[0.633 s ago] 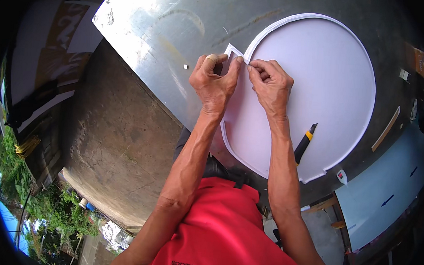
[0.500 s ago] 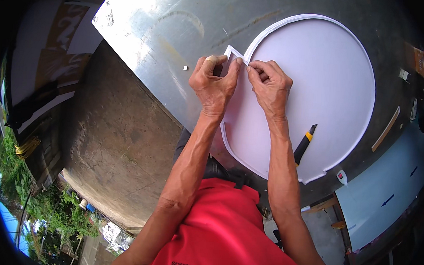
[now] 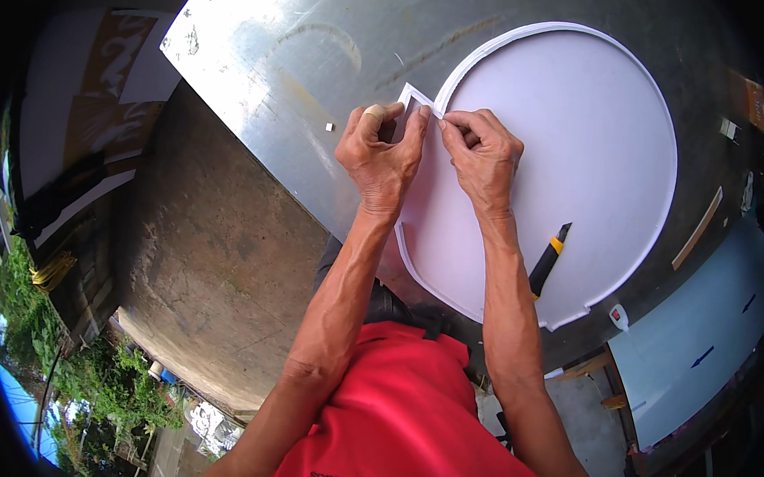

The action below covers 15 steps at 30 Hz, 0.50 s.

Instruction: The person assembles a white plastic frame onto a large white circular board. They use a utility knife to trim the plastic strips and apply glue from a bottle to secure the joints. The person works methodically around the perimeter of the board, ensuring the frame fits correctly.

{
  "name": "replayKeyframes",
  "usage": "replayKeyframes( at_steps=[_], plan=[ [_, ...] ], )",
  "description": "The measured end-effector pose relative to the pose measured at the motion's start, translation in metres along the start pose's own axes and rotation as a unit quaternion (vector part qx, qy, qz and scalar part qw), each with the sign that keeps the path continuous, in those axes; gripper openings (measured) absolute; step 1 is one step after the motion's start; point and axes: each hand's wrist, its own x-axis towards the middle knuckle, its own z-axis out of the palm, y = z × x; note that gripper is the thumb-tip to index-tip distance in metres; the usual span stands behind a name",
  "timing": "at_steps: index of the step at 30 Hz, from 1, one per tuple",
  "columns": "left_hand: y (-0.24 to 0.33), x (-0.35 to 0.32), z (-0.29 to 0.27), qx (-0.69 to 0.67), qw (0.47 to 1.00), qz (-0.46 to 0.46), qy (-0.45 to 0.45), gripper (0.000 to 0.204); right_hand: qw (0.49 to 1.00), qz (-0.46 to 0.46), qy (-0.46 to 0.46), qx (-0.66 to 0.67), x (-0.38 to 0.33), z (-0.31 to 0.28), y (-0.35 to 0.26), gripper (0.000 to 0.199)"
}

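A large white round panel with a thin raised rim lies on the metal tabletop, with a notch in its outline at the upper left. At that notch, the white edging strip bends in a sharp corner. My left hand is closed, thumb and fingers pinching the strip beside the corner. Just right of it, my right hand pinches the same strip where it meets the curved rim. The fingertips hide the exact joint. On the panel, right of my right forearm, rests a black and yellow utility knife with its blade out.
A small white block sits on the metal table, left of my left hand. Right of the panel are a thin wooden strip, a small white bottle and a light-blue sheet. The table's left edge runs diagonally above a brown floor.
Both hands keep their pinch at the notch, almost unmoved. The table and the things on it sit only slightly differently in the view.
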Motion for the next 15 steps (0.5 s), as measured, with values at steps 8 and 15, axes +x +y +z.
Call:
replayKeyframes(
  at_steps=[8,15],
  plan=[
    [-0.0004,0.0001,-0.0028,-0.015,1.0,-0.01,-0.006,0.019,1.0,-0.004,0.0,-0.001,0.0011,-0.0003,-0.0041,0.008],
    [-0.0017,-0.0015,-0.0044,-0.001,1.0,-0.021,-0.016,0.017,1.0,-0.01,0.002,-0.007,0.0015,-0.0001,-0.0013,0.009]
  ],
)
